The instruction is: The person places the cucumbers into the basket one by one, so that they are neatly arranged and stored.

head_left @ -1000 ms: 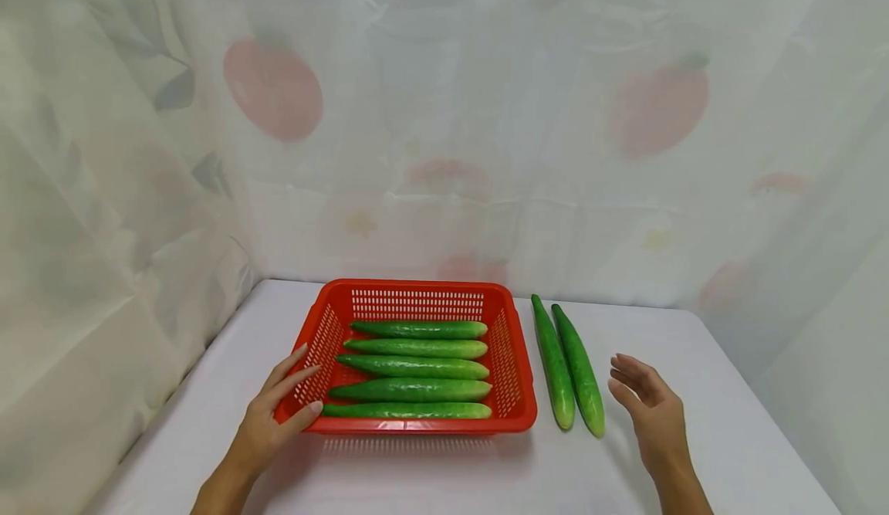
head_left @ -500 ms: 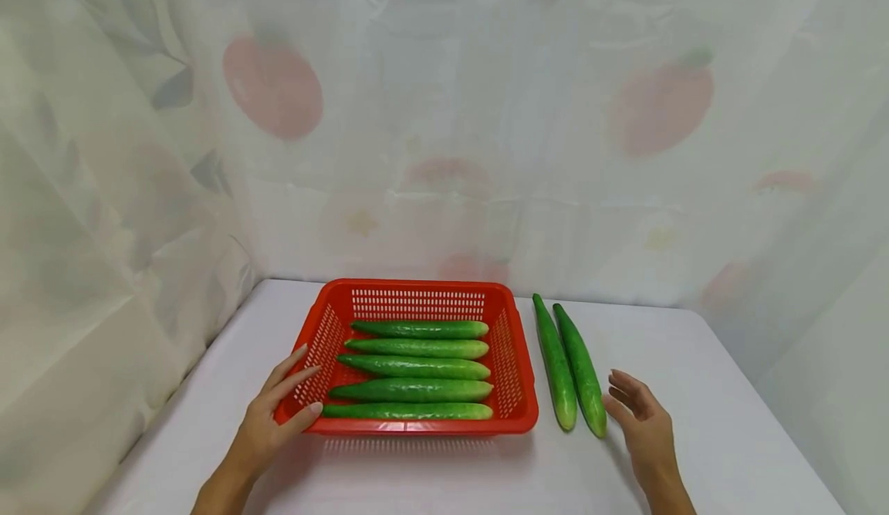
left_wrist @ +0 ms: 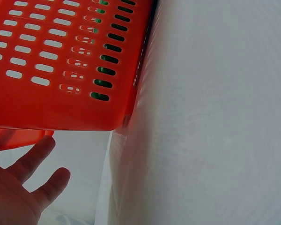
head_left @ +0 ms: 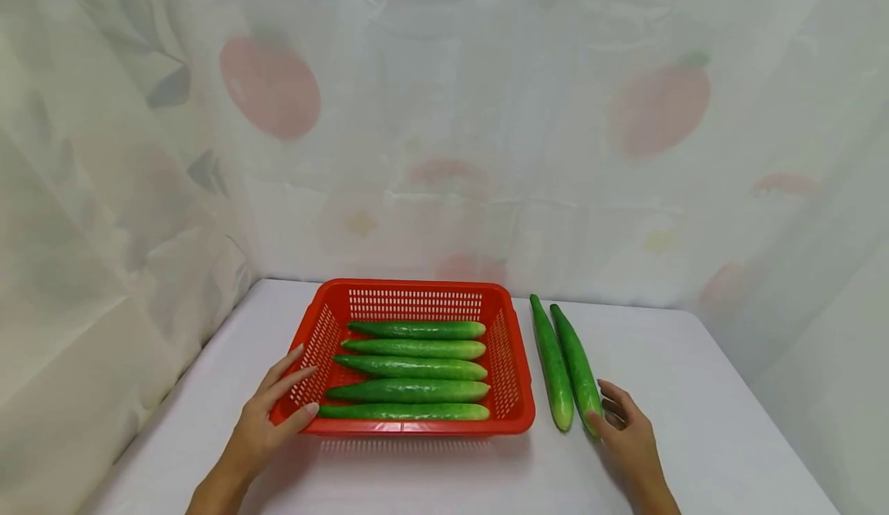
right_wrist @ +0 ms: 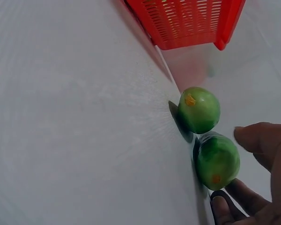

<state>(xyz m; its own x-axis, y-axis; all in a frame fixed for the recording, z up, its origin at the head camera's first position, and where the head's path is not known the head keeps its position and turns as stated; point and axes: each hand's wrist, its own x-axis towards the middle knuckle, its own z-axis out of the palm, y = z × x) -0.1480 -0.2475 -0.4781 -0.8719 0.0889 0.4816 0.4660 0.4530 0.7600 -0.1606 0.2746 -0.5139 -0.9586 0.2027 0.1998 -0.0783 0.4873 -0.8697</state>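
Note:
In the head view, a red plastic basket holds several green cucumbers lying crosswise in a row. My left hand rests at the basket's front left corner, fingers spread over the rim; in the left wrist view these fingers look extended. Right of the basket, two cucumbers lie lengthwise on the table, an inner cucumber and an outer cucumber. Around the outer one's near end is my right hand. In the right wrist view its thumb stands slightly apart from the cucumber, other fingers close below.
A white cloth covers the table. Behind it hangs a pale curtain with fruit prints, and another patterned curtain runs along the left side. The basket's right wall stands close to the inner loose cucumber.
My right hand has moved left and slightly down, from beside the loose cucumbers to the outer one's near end. The left hand stays on the basket's corner.

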